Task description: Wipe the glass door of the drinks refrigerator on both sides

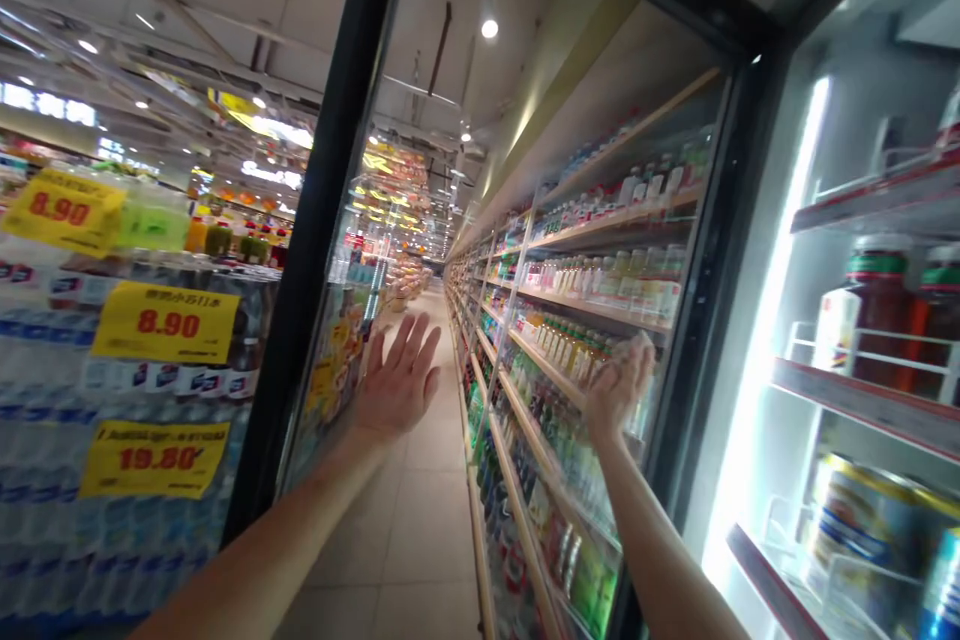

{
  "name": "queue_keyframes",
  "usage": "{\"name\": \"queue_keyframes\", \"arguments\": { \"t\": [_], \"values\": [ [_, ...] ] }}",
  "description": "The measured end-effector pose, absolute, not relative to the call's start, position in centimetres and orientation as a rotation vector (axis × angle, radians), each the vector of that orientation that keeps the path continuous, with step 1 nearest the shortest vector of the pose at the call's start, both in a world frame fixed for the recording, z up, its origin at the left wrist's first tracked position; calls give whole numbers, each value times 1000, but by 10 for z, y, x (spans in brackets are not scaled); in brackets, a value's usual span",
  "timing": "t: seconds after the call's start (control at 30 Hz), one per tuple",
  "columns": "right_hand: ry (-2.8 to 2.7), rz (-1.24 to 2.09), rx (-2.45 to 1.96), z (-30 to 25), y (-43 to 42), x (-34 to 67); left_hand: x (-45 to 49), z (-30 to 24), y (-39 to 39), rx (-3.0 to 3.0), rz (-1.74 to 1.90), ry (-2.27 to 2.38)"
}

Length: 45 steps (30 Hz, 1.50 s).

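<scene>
A glass cooler door (517, 60) with a black frame stands swung open in front of me. My left hand (399, 382) is raised at the glass, palm forward and fingers spread, with nothing in it. Whether its palm touches the pane, I cannot tell. Higher on the door's right side, near the hinge edge, my right hand (606, 402) presses a crumpled whitish cloth (637, 356) against the glass. Motion smears this hand and the cloth somewhat.
The lit cooler on the right has shelves (862, 400) with dark bottles (874, 295) and cans (862, 520). Packs of bottled water (52, 430) with yellow price signs (165, 322) are stacked at left. Through the glass appear long drink shelves (592, 298) and a tiled aisle (427, 510).
</scene>
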State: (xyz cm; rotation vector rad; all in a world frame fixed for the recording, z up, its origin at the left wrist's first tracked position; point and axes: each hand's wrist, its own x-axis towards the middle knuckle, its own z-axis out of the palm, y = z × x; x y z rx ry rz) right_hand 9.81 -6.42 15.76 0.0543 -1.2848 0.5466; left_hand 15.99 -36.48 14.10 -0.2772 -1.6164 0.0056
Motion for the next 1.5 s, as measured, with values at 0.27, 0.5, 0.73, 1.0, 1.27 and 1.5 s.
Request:
{"name": "queue_keyframes", "arguments": {
  "t": [0.27, 0.5, 0.73, 1.0, 1.27, 1.5],
  "values": [
    [-1412, 345, 303, 168, -84, 104, 158, 141, -367, -279, 5, -1623],
    [-1465, 185, 575, 144, -136, 117, 160, 142, -366, -276, 10, -1601],
    [-1405, 396, 235, 151, -136, 112, 162, 142, -368, -277, 37, -1608],
    [-1524, 175, 471, 122, -117, 107, 158, 141, -371, -318, 9, -1606],
    [-1410, 457, 110, 103, -85, 100, 151, 140, -371, -309, 2, -1601],
    [-1417, 420, 111, 103, -72, 99, 152, 140, -370, -296, -11, -1622]
  ]
}}
